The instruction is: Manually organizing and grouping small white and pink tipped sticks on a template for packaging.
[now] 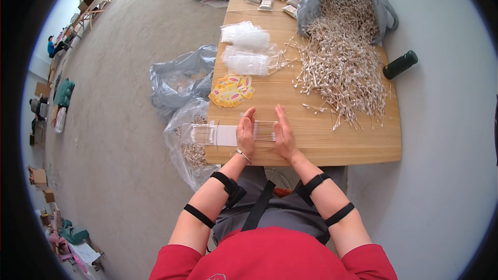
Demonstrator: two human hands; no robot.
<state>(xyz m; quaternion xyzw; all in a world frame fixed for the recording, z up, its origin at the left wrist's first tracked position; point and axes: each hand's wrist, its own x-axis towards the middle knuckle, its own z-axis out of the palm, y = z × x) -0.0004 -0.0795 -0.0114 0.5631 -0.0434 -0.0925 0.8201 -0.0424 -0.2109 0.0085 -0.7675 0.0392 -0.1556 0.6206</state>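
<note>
A row of cotton swabs (265, 131) lies side by side on the wooden table, between my two upright palms. My left hand (246, 134) stands on edge at the swabs' left ends, its fingers stretched out. Facing it, my right hand (284, 136) is held the same way at their right ends. Whether the palms press on the tips, I cannot tell. Left of my left hand are a blank white card (226, 135) and another flat row of swabs (202, 134), which seems to be in a clear sleeve near the table's left edge.
A large heap of loose swabs (340, 67) spills from a grey plastic bag (386, 8). Clear bags (246, 61), yellow printed cards (231, 91) and small filled packets (265, 4) lie farther back. A dark green bottle-like cylinder (400, 65) is by the wall. Plastic bags (179, 85) crowd the table's left side.
</note>
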